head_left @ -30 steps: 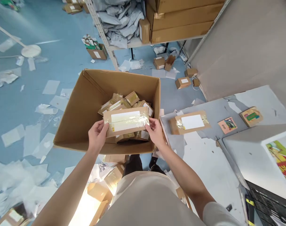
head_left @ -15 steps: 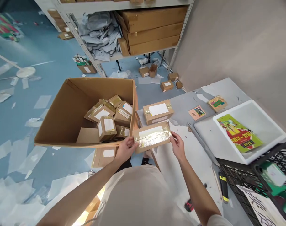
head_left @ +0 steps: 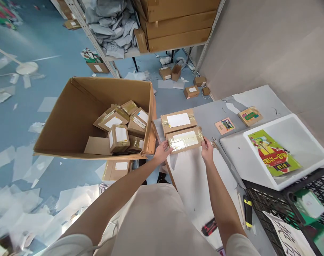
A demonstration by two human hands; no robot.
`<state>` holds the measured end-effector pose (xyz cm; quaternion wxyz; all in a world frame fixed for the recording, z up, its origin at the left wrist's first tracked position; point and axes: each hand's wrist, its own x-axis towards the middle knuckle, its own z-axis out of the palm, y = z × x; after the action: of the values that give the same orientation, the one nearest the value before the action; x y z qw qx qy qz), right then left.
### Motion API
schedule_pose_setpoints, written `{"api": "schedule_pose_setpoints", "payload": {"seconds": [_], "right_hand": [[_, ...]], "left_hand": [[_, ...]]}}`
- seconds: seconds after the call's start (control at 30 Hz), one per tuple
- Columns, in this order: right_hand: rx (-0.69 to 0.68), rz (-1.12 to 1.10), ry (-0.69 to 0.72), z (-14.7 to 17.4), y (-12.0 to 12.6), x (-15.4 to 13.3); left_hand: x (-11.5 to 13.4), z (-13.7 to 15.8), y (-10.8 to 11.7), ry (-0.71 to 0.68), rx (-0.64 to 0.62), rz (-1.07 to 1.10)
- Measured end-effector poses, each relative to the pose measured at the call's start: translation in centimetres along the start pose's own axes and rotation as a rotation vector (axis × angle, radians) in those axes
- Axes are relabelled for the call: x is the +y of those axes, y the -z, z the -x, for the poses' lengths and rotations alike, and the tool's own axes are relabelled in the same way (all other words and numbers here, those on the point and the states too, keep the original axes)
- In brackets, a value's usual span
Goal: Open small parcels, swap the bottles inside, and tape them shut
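Observation:
Between my two hands is a flat cardboard box [head_left: 185, 140] with a white label under shiny clear tape. My left hand [head_left: 162, 152] grips its left end and my right hand [head_left: 207, 150] its right end, fingers closed on the edges. The box is at the table's left side, right in front of a second taped cardboard box [head_left: 178, 121] with a white label. Whether its underside rests fully on the table is hidden. To the left stands a big open carton [head_left: 63, 117] with several labelled small boxes [head_left: 119, 138] inside.
On the table [head_left: 188, 177] lie a red utility knife [head_left: 209, 227], a yellow-black utility knife [head_left: 248, 212] and small booklets [head_left: 225, 125]. A white tray [head_left: 315, 149] holds a green packet [head_left: 274, 153]; a black crate [head_left: 260, 199] sits nearer. Shelving [head_left: 130, 53] stands behind; papers litter the floor.
Both hands have carried the flat box rightward, from beside the carton's edge onto or just over the table, close against the second box. The camera view has tilted down slightly.

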<state>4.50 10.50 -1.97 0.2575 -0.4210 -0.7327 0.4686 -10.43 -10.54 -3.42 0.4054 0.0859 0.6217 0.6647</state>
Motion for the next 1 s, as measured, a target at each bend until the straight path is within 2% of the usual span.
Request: {"api": "schedule_pose_setpoints", "payload": {"seconds": [0.17,0.33,0.43,0.53,0.63,0.7,0.77,0.83,0.9,0.97,1.0], "right_hand": [[0.027,0.109,-0.013,0.1,-0.3,0.2],[0.105,0.235,-0.039,0.6,-0.4,-0.8],[0.224,0.38,0.109,1.4,-0.6,-3.7],[0.281,0.489,0.342,2.6,-2.6,-8.9],[0.155,0.501,0.522,3.4,-7.8,-14.5],[0.008,0.483,0.582,3.5,-12.9,-17.5],[-0.176,0.494,0.594,3.2,-18.6,-19.4],[-0.395,0.525,0.573,2.5,-24.3,-20.2],[-0.599,0.539,0.519,1.7,-29.8,-19.8],[-0.714,0.499,0.406,0.7,-34.6,-18.2],[-0.721,0.453,0.316,0.1,-36.8,-17.0]], "left_hand": [[-1.2,-0.8,0.4,0.009,0.003,-0.046],[-0.4,-0.6,0.5,0.042,-0.019,-0.072],[0.7,-0.3,1.0,0.062,-0.054,-0.084],[1.7,-0.4,2.9,0.06,-0.074,-0.114],[2.4,-1.3,7.2,0.01,-0.068,-0.159],[2.6,-2.3,11.7,-0.015,-0.023,-0.209],[2.5,-3.4,17.1,0.029,0.079,-0.304],[2.0,-4.3,22.9,0.162,0.224,-0.436],[1.5,-5.2,28.2,0.264,0.301,-0.489],[1.1,-6.4,32.4,0.329,0.329,-0.527],[1.0,-7.4,33.9,0.348,0.331,-0.542]]}}
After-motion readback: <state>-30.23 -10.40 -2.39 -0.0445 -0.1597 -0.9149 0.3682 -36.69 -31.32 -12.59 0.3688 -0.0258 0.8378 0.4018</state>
